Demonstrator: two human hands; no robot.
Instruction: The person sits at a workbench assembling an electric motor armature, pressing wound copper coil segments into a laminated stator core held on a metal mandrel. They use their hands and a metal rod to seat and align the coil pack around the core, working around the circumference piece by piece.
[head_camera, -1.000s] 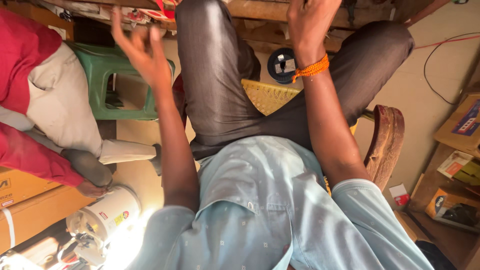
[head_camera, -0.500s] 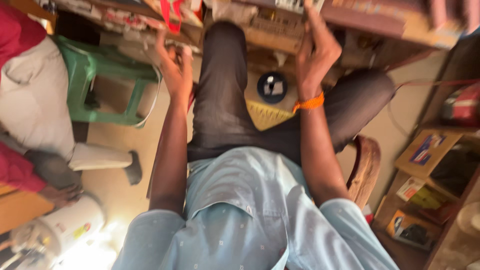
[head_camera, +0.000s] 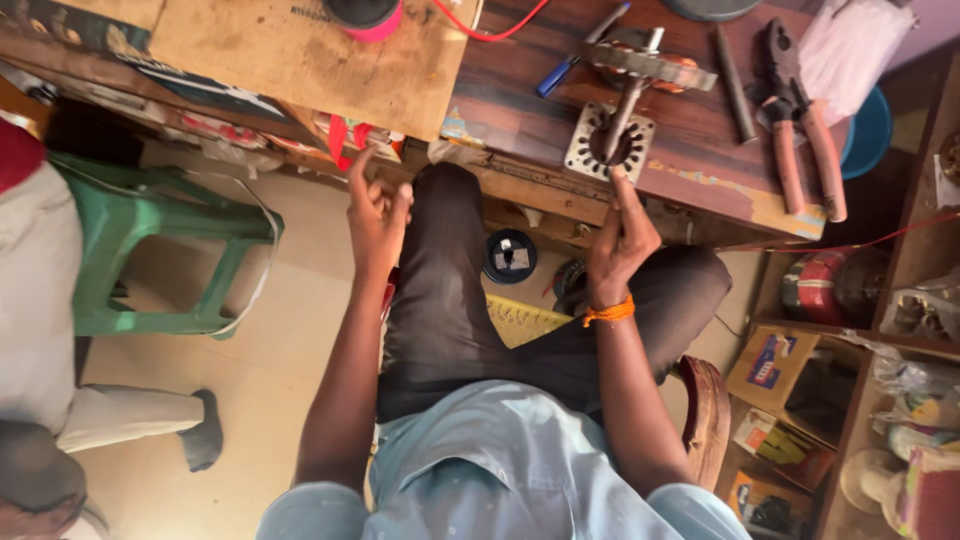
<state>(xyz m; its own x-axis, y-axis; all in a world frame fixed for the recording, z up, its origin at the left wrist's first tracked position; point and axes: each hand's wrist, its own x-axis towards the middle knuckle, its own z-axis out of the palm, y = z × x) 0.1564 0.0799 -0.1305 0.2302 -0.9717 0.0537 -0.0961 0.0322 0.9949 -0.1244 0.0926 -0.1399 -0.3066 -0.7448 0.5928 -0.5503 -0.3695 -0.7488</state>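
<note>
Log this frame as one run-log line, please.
left hand: raised, empty, fingers curled | right hand: fingertip at square metal stator plate on wooden workbench | pliers lying nearby

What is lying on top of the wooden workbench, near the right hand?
On the workbench: a square metal plate with a shaft, pliers, a dark rod. The right hand touches its edge; beneath the plate is hidden.

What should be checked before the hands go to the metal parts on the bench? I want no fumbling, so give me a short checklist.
1. Left hand empty: ok, fingers loosely curled, holding nothing.
2. Right hand free: ok, raised near the bench edge.
3. Square metal plate within reach: ok, just beyond the right fingertips.
4. Shaft seated in plate: cannot tell.
5. Pliers out of the way: ok, lying to the side.
</note>
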